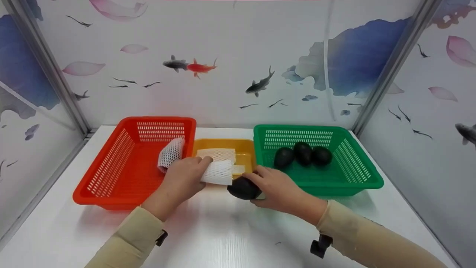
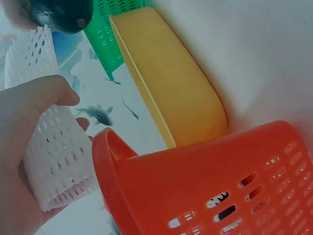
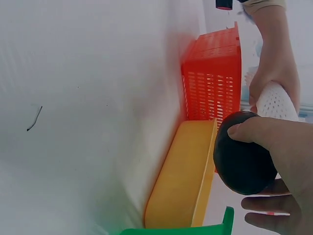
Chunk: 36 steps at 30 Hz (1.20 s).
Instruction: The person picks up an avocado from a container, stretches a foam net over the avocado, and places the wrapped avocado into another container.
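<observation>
My left hand (image 1: 186, 174) grips a white foam net sleeve (image 1: 218, 172), thumb on one side and fingers on the other. In the left wrist view, the sleeve (image 2: 58, 147) forms an open tube. A dark avocado (image 1: 243, 188) is in my right hand (image 1: 279, 188), thumb over its top and fingers beneath. Its tip is right at the sleeve's open end in the head view. Both hands are over the front of the yellow tray (image 1: 245, 146), where more foam net sleeves (image 1: 216, 153) lie.
On the left stands a red basket (image 1: 126, 182) with a net-sleeved bundle (image 1: 171, 153) inside. The green basket (image 1: 349, 178) on the right holds several dark avocados (image 1: 303, 153). Printed panels (image 1: 223, 100) enclose the white table (image 1: 230, 238) at the back and sides.
</observation>
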Tool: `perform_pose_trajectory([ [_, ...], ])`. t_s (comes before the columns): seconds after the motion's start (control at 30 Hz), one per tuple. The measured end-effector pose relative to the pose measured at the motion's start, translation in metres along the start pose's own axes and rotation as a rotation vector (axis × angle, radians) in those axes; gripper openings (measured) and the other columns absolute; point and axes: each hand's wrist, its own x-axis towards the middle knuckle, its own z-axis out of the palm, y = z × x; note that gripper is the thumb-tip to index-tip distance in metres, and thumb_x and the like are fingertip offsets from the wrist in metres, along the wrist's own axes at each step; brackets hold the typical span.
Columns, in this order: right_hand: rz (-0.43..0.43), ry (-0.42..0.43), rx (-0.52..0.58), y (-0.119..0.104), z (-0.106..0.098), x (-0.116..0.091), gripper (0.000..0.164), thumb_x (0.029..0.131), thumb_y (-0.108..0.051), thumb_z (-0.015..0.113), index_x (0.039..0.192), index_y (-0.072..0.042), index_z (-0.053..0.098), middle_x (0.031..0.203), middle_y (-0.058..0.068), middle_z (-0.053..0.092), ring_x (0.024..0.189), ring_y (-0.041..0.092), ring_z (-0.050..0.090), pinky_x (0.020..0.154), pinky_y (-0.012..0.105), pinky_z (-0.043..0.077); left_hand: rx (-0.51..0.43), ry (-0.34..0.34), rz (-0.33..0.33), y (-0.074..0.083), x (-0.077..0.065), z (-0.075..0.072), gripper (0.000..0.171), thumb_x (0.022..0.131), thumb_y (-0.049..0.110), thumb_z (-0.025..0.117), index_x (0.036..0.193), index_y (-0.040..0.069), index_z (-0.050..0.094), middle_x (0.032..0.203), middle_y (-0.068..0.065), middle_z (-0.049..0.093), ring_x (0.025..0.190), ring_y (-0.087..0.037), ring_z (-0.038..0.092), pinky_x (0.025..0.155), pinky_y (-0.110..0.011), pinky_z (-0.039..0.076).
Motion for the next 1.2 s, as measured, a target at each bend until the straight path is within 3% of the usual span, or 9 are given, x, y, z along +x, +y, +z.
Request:
perform_pose_trajectory([
  [0.3, 0.045, 0.048, 0.041, 0.011, -0.015, -0.01, 0.065, 0.075, -0.036, 0.085, 0.131, -0.019, 0.055, 0.109, 0.001, 0.056, 0.093, 0.018, 0.056, 0.082, 0.034, 0.053, -0.006, 0.018, 0.013, -0.001, -0.002, 0.002, 0.059, 0.071, 0.028, 0.088, 0.116, 0.014, 0.054, 0.091, -0.007, 0.068, 0.074, -0.023, 0.06, 0.07, -0.036, 0.054],
  [0.63, 0.015, 0.131, 0.061, 0.017, -0.028, -0.012, 0.063, 0.075, -0.033, 0.085, 0.13, -0.018, 0.056, 0.107, 0.001, 0.057, 0.092, 0.018, 0.057, 0.083, 0.034, 0.054, 0.017, 0.027, 0.047, 0.005, 0.0, 0.006, 0.057, 0.07, 0.03, 0.088, 0.112, 0.014, 0.055, 0.09, -0.006, 0.069, 0.073, -0.024, 0.061, 0.062, -0.036, 0.053],
  [0.87, 0.008, 0.141, 0.048, 0.014, -0.031, -0.009, 0.064, 0.075, -0.035, 0.085, 0.129, -0.018, 0.056, 0.107, 0.001, 0.058, 0.091, 0.018, 0.058, 0.082, 0.035, 0.053, 0.039, 0.037, 0.073, 0.013, 0.002, 0.004, 0.057, 0.07, 0.034, 0.088, 0.112, 0.014, 0.055, 0.092, -0.007, 0.069, 0.072, -0.023, 0.06, 0.063, -0.035, 0.053],
  [1.03, 0.034, 0.118, 0.049, 0.008, -0.034, -0.005, 0.066, 0.075, -0.038, 0.085, 0.13, -0.018, 0.056, 0.108, 0.0, 0.058, 0.093, 0.018, 0.057, 0.085, 0.033, 0.053, 0.012, 0.078, 0.104, 0.019, 0.004, 0.003, 0.054, 0.071, 0.034, 0.087, 0.109, 0.013, 0.055, 0.088, -0.006, 0.069, 0.069, -0.022, 0.061, 0.062, -0.034, 0.053],
  [1.2, 0.03, 0.12, 0.067, 0.004, -0.036, -0.002, 0.068, 0.074, -0.038, 0.086, 0.131, -0.016, 0.056, 0.109, 0.002, 0.058, 0.094, 0.017, 0.058, 0.085, 0.032, 0.053, -0.019, 0.074, 0.105, 0.025, 0.006, 0.001, 0.054, 0.072, 0.035, 0.086, 0.111, 0.014, 0.055, 0.091, -0.005, 0.07, 0.071, -0.021, 0.062, 0.065, -0.034, 0.054],
])
